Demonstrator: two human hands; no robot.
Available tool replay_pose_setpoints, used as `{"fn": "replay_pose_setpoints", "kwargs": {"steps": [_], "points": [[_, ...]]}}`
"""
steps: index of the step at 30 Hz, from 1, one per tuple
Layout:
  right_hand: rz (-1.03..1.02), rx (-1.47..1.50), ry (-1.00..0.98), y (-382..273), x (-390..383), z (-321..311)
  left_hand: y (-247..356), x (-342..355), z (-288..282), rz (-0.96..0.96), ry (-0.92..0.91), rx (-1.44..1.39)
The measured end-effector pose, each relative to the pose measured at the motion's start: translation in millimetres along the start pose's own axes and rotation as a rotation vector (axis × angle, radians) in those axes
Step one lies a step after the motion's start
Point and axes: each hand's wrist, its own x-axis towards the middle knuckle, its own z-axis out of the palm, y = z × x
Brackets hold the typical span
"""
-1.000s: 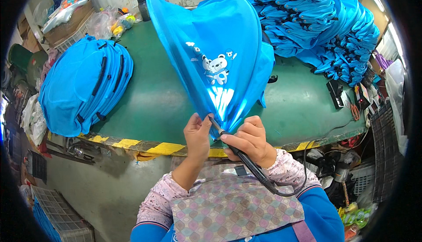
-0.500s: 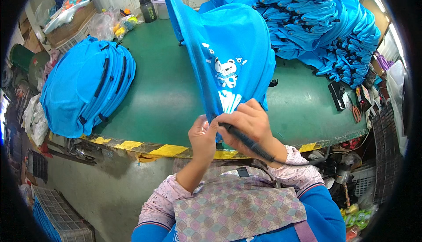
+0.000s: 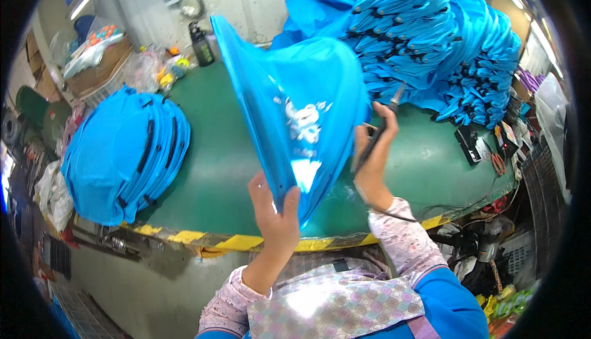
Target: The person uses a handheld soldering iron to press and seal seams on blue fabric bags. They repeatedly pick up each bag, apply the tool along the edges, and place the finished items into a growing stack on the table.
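A blue fabric canopy [image 3: 326,71] stands upright before me, fanned out on its curved rim, with a white bear print blurred on its side. My left hand [image 3: 277,216] grips its narrow lower end, thumb on the near face. To the right, my right hand [image 3: 377,176] is closed round the black handle of a soldering iron [image 3: 371,147]. The iron's metal tip points up and away, toward the stacked canopies, and its cord trails down past my wrist. My right fingers are close to the canopy's right edge; whether they touch it I cannot tell.
Folded blue canopies [image 3: 108,154] lie at the left of the green table [image 3: 212,154]. A tall pile of more canopies [image 3: 400,31] fills the back right. A dark bottle [image 3: 201,44] stands at the back. Small black boxes [image 3: 469,145] sit at the right. Yellow-striped tape [image 3: 240,242] marks the front edge.
My right hand has moved from the canopy's lower end up and right, and the iron's tip now points away from me. The canopy has shifted left and lower in view.
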Motion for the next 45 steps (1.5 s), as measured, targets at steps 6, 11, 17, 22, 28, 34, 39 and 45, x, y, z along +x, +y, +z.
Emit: {"fn": "replay_pose_setpoints", "kwargs": {"steps": [6,11,17,22,28,34,39,45], "points": [[-0.183,0.558,-0.118,-60.0,37.6,35.6,-7.7,30.5,29.0,0.191,-0.189,-0.075],[-0.467,0.590,-0.049,-17.3,43.6,4.6,-10.1,170.1,71.1,0.653,0.038,0.226],[-0.300,0.045,-0.011,59.7,19.9,-59.4,54.8,344.8,198.6,0.879,-0.045,0.112],[0.018,0.103,0.054,94.7,-6.4,-67.9,134.3,416.5,342.6,0.909,-0.282,0.206],[0.159,0.173,-0.015,97.3,-7.6,-65.1,92.9,465.1,480.0,0.554,-0.609,0.058],[0.329,0.204,0.040,91.5,-10.8,-67.7,106.8,408.2,408.3,0.969,0.249,0.153],[0.247,0.118,0.060,63.8,9.3,-79.2,15.0,264.6,264.2,1.204,-0.288,0.089],[0.013,0.172,-0.056,45.9,2.3,-79.8,-174.0,172.1,-59.1,0.746,-0.416,0.747]]}}
